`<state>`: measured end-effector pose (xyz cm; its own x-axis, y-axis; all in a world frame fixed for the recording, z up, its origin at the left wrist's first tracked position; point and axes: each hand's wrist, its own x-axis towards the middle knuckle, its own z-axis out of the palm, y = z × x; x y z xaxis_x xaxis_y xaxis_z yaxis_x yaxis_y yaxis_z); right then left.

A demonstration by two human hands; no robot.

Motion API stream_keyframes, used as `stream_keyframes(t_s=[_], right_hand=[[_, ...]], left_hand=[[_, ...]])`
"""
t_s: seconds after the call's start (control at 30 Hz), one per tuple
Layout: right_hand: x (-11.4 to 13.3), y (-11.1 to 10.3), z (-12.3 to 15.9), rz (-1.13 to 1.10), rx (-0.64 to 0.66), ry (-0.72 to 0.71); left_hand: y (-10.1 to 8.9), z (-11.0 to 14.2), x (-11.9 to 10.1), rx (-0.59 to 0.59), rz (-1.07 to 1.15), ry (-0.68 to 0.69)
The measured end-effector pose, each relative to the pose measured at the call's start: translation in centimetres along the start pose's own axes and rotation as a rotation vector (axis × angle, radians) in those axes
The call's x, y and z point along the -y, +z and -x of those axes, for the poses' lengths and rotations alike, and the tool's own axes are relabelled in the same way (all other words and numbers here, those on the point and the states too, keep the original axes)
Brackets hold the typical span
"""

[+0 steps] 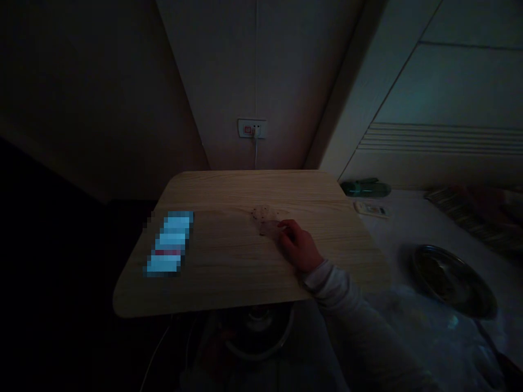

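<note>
My right hand (297, 245) rests on a light wooden table (229, 272), reaching in from the lower right in a pale sleeve. Its fingers are curled and pressed onto a small crumpled pale piece (267, 220), perhaps cloth or paper with dark specks, lying near the table's middle. The room is very dark, so the piece cannot be named with certainty. My left hand is out of view.
A glowing phone screen (169, 243) lies on the table's left part. A wall socket with a cable (252, 129) sits behind the table. To the right are a metal plate (451, 280), a remote (371, 208) and a green object (365, 188). A round metal vessel (257, 332) stands below the table's front edge.
</note>
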<state>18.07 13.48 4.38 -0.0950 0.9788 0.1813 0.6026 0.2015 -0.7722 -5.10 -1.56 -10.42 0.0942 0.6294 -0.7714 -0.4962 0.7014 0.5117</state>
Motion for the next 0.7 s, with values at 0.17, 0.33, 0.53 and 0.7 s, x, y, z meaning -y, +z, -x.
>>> stream_keyframes(t_s=[0.17, 0.33, 0.53, 0.7], right_hand=[[-0.3, -0.1, 0.1, -0.010, 0.027, -0.030], [-0.2, -0.1, 0.1, -0.031, 0.016, -0.009], [-0.1, -0.1, 0.1, 0.005, 0.039, -0.040], [-0.1, -0.1, 0.3, -0.040, 0.038, -0.052]], left_hand=[[0.1, 0.2, 0.2, -0.055, -0.011, -0.039], [1.3, 0.2, 0.6, -0.077, -0.001, -0.004], [-0.5, 0.2, 0.7, -0.171, -0.050, 0.150], [-1.4, -0.6, 1.0, -0.111, -0.024, 0.156]])
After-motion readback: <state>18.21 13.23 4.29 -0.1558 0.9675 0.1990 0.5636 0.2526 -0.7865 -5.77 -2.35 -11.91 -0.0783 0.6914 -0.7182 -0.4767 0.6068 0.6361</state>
